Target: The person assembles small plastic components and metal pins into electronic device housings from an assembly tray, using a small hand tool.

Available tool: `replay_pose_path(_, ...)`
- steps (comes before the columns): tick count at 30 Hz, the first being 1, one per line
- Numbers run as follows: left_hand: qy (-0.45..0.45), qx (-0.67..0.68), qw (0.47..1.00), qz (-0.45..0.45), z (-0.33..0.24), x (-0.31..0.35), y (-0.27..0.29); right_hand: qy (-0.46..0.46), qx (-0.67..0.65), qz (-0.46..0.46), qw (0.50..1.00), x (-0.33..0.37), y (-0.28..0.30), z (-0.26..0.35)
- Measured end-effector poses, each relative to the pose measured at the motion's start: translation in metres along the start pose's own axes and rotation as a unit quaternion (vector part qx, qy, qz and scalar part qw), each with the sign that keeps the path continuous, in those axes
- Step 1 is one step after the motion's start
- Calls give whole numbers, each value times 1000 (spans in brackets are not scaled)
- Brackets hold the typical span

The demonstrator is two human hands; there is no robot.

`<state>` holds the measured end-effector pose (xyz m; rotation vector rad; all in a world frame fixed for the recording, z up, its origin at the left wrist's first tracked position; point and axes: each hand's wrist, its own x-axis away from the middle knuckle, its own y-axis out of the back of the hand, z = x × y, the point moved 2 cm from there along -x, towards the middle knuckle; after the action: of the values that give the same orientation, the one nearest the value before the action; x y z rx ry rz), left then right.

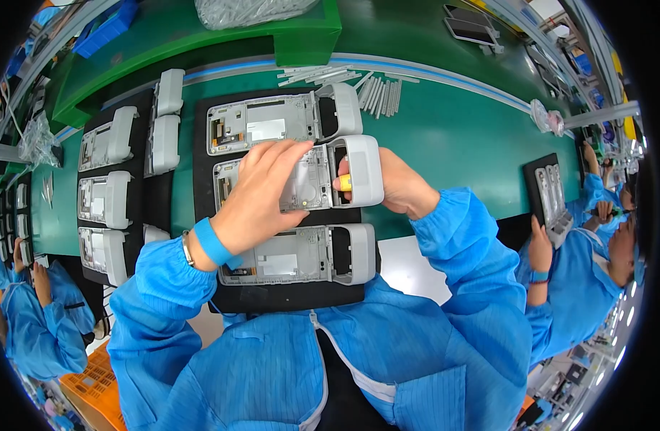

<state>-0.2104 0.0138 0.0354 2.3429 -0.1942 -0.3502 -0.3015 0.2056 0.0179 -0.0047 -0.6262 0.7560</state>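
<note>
A light-grey plastic device housing (362, 172), the middle one of three, lies across in front of me. My left hand (254, 190) spans it, with fingers over the far edge and the thumb at the near edge. My right hand (405, 183) grips its thick right end from the side. Through the opening there, fingertips and a small yellow piece (343, 182) show; whether it is a finger cover or a held part I cannot tell. A second housing (340, 108) lies just beyond, and a third (355, 251) nearer me.
Black mats (287, 296) lie under the housings. More housings (118, 200) stand at left. Grey strips (380, 97) lie at the back, before a green shelf (308, 43) bearing a plastic bag (251, 11). Co-workers sit on both sides; the right one holds a grey part (552, 194).
</note>
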Motion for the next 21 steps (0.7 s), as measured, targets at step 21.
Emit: replay_pose_path(21, 2, -57, 998, 34, -8, -9, -7, 168, 547, -397, 717, -45, 114, 41)
